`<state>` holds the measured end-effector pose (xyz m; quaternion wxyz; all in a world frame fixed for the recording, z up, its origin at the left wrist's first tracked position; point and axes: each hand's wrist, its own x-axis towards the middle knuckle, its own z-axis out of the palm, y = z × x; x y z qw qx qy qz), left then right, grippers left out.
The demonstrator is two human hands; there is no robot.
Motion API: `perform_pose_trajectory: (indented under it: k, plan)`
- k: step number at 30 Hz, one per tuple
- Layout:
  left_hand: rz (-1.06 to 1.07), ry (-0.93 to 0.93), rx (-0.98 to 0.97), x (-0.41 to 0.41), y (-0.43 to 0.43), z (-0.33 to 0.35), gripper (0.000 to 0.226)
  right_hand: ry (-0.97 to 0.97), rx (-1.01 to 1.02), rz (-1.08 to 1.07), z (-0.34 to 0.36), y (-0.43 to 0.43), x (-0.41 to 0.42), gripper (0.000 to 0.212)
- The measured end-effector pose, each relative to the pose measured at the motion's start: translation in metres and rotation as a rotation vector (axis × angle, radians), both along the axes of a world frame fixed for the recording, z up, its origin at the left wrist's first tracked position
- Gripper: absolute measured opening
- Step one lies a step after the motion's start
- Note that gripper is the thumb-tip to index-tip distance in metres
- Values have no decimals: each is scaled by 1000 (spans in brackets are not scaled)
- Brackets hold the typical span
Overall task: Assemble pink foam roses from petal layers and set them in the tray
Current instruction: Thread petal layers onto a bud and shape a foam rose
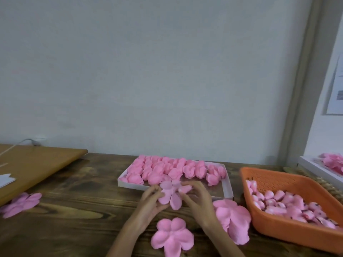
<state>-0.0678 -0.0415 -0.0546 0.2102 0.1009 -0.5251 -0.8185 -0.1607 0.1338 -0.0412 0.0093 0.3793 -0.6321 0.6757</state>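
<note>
Between both hands I hold a pink foam petal layer [171,194] just above the table, in front of the tray. My left hand [151,203] grips its left petals from below, and my right hand [197,197] pinches its right side with curled fingers. The white tray [227,186] behind holds several finished pink roses [167,170]. A flat five-petal layer [172,236] lies near my wrists. A stack of larger petal layers [233,217] lies to the right of my right hand.
An orange plastic basket [274,177] with several small pink buds [289,203] stands at the right. More petal layers [23,203] lie at the left edge. A light wooden board [37,164] covers the far left. Another white tray [319,169] of pink pieces sits at far right.
</note>
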Motion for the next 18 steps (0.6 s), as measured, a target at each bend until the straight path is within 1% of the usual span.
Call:
perform_pose_trajectory:
  k: [2, 5, 9, 11, 14, 18]
  plan:
    - [-10, -6, -38, -1, -1, -1, 16, 51, 39, -7, -2, 0, 0, 25]
    - [-8, -3, -77, 0, -1, -3, 6, 68, 51, -11, -2, 1, 0, 29]
    - [45, -43, -152, -1, -2, -5, 55, 48, 66, 14, -5, 0, -1, 28]
    - [58, -53, -184, -1, -1, -5, 65, 60, 73, 18, -5, 0, -1, 27]
    - [66, -63, -237, 0, -1, -6, 64, 80, 78, 16, -4, 0, -1, 26]
    - [80, -86, -303, 1, -1, -5, 45, 58, 52, 36, -3, -1, -1, 28]
